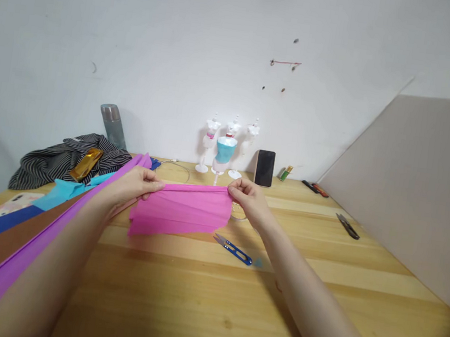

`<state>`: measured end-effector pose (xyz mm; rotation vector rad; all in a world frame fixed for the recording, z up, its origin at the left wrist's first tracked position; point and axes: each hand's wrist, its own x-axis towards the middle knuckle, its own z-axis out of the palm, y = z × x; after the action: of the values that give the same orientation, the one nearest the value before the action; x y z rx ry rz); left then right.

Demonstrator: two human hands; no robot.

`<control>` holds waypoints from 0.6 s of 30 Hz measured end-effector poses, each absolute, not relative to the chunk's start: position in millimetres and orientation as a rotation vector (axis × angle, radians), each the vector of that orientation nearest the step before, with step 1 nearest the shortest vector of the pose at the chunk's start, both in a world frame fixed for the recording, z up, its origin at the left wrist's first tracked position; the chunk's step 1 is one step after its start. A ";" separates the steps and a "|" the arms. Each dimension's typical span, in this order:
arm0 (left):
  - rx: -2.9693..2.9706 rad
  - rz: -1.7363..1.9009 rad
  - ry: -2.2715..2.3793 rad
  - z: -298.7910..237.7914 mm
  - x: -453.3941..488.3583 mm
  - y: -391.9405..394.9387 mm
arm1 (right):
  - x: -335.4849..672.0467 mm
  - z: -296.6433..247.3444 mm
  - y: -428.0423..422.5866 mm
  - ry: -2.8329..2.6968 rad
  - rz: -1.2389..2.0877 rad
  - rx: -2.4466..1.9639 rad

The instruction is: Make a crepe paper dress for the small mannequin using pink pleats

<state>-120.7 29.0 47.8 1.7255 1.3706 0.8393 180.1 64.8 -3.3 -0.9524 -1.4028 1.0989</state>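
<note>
A piece of bright pink fabric (182, 210) is stretched between my two hands, its top edge folded and taut, its lower edge hanging loose above the table. My left hand (137, 186) pinches the upper left corner, and my right hand (249, 198) pinches the upper right corner. Just behind the cloth stands a small mannequin (225, 151) wrapped in light blue fabric, its base hidden. Below the fabric's right end lie blue thread snips (234, 250), with a tiny blue scrap (258, 262) beside them.
White mannequins (208, 144) stand by the wall, near a phone (264, 168) propped upright. At left are a striped cloth (60, 160), a tilted bottle (113, 125), and purple (37, 238), brown (4, 239) and blue fabric (4, 223). Dark scissors (348, 226) lie at right.
</note>
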 end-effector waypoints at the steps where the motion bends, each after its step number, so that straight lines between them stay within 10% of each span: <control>1: 1.693 0.855 1.371 46.0 -121.5 30.3 | 179.9 -4.1 65.0 -1.389 1.122 -0.950; 18: 2.072 0.627 1.728 37.9 -124.6 42.4 | 166.4 -0.1 54.3 -1.367 1.293 -0.907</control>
<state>-124.6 42.4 37.9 2.0719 1.7281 0.6269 166.4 54.3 -0.1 -0.9069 -1.3668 1.2932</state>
